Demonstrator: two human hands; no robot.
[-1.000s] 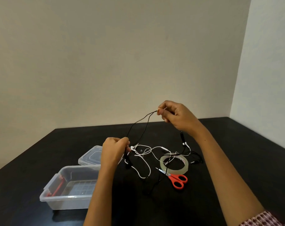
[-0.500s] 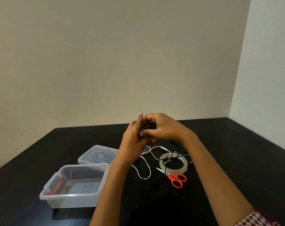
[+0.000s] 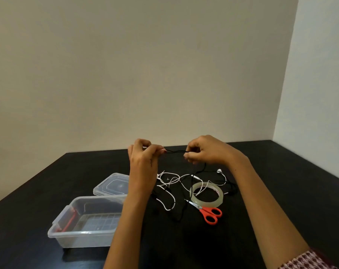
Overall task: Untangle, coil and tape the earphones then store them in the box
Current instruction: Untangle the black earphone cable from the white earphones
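My left hand [image 3: 143,162] and my right hand [image 3: 205,151] are raised above the black table, each pinching an end of a short doubled stretch of the black earphone cable [image 3: 175,151] held taut between them. More of that cable drops from my right hand to the table. White earphones [image 3: 171,179] lie tangled with it below my hands. A clear tape roll [image 3: 206,194] and red-handled scissors [image 3: 208,212] lie to the right of the tangle. The clear plastic box [image 3: 83,223] stands open at the left.
The box's clear lid [image 3: 111,184] lies flat behind the box. A red part sits inside the box at its left end. Pale walls meet the table's far and right edges. The table [image 3: 281,181] is dark.
My hands came together in front of me half a second ago and have now moved apart sideways, stretching the black cable level between them. The items on the table have stayed put.
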